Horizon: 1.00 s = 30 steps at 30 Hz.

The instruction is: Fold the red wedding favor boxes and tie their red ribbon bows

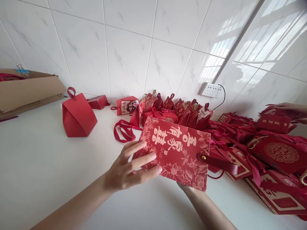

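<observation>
A flat red patterned box with pale Chinese characters is held up above the white table. Its dark red strap, fixed by a gold stud, sticks out to the right. My left hand grips the box's left end, fingers lying across the front and thumb hidden. Behind the box, my right hand is mostly covered; only the wrist shows under the lower edge, and its fingers are out of sight. A red ribbon lies on the table just beyond my left hand.
A folded red box with a loop stands left, near an open cardboard carton. Several small red boxes line the tiled wall. Red boxes pile up at right, where another person's hand holds one. A socket strip is on the wall.
</observation>
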Each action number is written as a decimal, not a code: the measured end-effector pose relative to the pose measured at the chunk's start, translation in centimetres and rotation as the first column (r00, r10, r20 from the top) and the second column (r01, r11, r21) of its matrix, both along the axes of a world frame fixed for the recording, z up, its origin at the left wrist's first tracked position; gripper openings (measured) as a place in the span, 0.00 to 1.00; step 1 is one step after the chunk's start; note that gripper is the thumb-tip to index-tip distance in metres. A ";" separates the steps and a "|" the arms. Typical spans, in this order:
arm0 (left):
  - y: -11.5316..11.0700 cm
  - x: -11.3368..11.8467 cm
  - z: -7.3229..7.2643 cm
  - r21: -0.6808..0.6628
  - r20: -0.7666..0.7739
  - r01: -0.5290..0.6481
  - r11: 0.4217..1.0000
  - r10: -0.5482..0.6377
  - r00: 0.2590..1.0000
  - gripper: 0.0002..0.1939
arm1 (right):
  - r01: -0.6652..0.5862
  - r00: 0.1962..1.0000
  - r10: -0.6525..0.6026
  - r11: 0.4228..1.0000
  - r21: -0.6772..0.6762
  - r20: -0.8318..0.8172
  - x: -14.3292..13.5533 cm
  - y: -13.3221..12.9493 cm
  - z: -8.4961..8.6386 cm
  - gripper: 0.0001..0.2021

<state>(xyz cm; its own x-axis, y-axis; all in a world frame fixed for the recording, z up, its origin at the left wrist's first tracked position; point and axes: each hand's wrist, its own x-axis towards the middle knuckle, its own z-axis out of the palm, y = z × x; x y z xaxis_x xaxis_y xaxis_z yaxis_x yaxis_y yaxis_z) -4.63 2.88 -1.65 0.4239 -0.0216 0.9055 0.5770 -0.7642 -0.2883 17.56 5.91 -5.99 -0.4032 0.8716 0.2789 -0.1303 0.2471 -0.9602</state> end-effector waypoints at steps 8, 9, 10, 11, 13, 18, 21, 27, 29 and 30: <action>0.5 0.5 -0.8 -0.382 0.538 0.118 0.916 0.117 0.835 0.31 | 0.151 0.987 -0.147 0.987 -0.056 0.072 -3.2 -1.3 2.7 0.25; 0.9 0.2 -0.6 -0.427 0.626 0.151 0.892 0.170 0.761 0.30 | 0.176 0.964 -0.169 0.984 -0.013 0.204 -3.3 -1.5 2.6 0.25; 1.5 -0.4 -0.4 -0.442 0.695 0.162 0.882 0.223 0.684 0.29 | 0.172 0.924 -0.183 0.983 0.063 0.336 -3.3 -1.7 2.4 0.25; 2.1 -1.4 0.0 -0.437 0.746 0.146 0.887 0.267 0.610 0.28 | 0.142 0.877 -0.197 0.978 0.156 0.438 -3.4 -1.8 2.0 0.24; 2.9 -4.3 1.0 -0.411 0.806 0.005 0.912 0.361 0.469 0.29 | 0.036 0.802 -0.211 0.951 0.308 0.558 -3.6 -2.0 1.1 0.22; 0.1 -14.2 3.9 -0.587 0.720 -0.317 0.745 0.659 0.216 0.32 | -0.126 0.733 -0.172 0.916 0.381 0.658 -4.3 -1.7 -0.4 0.16; -3.5 -18.5 4.8 -0.707 0.582 -0.324 0.629 0.777 0.239 0.25 | -0.163 0.721 -0.137 0.920 0.358 0.680 -4.2 -1.2 -0.6 0.16; -1.8 -19.5 1.8 -0.915 0.269 -0.278 0.291 0.956 0.118 0.20 | -0.172 0.742 -0.097 0.929 0.329 0.663 -4.0 -0.6 -0.7 0.16; 0.4 -19.0 0.3 -0.951 0.188 -0.247 0.185 0.982 0.009 0.21 | -0.188 0.737 -0.082 0.929 0.320 0.671 -4.1 -0.7 -0.4 0.16; 1.3 -18.9 -0.2 -0.962 0.156 -0.231 0.146 0.987 -0.024 0.22 | -0.196 0.736 -0.078 0.926 0.322 0.673 -4.1 -0.8 -0.2 0.16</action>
<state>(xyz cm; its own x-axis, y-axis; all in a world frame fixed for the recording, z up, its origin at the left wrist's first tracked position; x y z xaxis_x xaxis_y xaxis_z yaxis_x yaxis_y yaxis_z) -23.52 4.15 -1.90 -0.8859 0.3619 0.2901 0.4430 0.4749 0.7605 13.43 5.10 -6.17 -0.6480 0.7363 0.1950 0.4784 0.5926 -0.6481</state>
